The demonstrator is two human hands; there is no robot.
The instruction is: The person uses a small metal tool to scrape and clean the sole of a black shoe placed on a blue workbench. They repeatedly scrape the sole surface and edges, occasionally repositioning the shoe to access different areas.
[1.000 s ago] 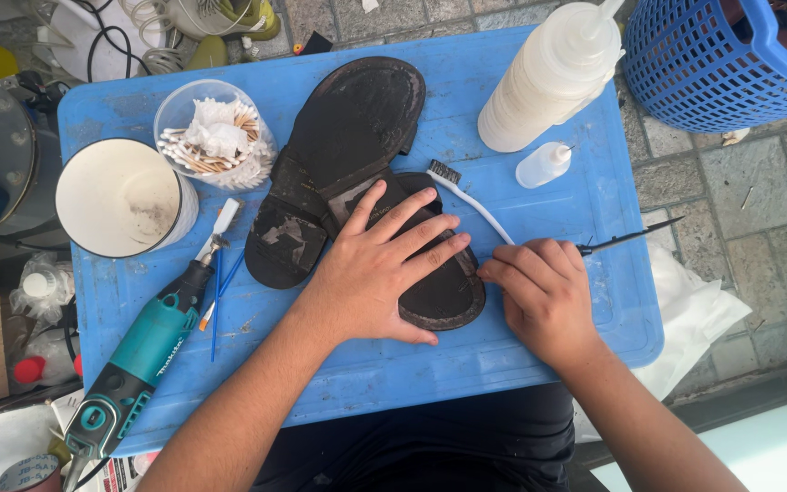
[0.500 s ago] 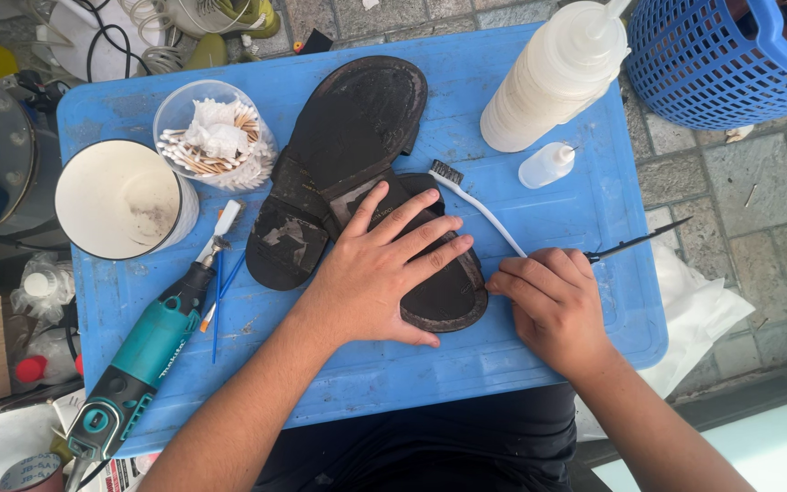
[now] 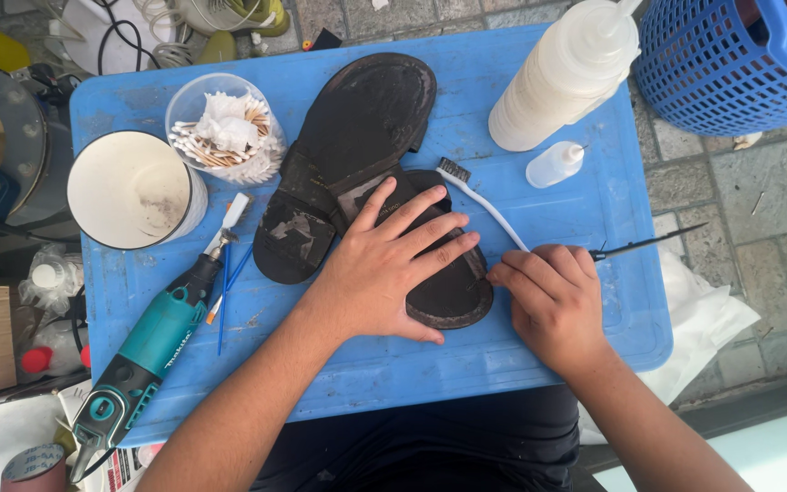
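Note:
My left hand [image 3: 393,264] lies flat with its fingers spread on a dark rubber sole piece [image 3: 457,301], pressing it onto the blue plastic tabletop [image 3: 548,364]. Partly under that piece lies a worn black shoe [image 3: 357,137], sole up. My right hand [image 3: 553,305] is closed around a thin black pointed tool [image 3: 649,243] at the right edge of the sole piece. The tool's tip is hidden under my fingers and its far end sticks out to the right. A small white-handled brush [image 3: 489,205] lies between the shoe and my right hand.
A large white squeeze bottle [image 3: 567,77] and a small dropper bottle [image 3: 556,164] stand at the back right. A cup of cotton swabs [image 3: 220,128], a white round tub [image 3: 134,189] and a teal rotary tool [image 3: 152,342] occupy the left. A blue basket [image 3: 730,64] stands on the floor at right.
My right hand has shifted slightly along the edge of the sole piece with the black tool. My left hand stays flat on the sole.

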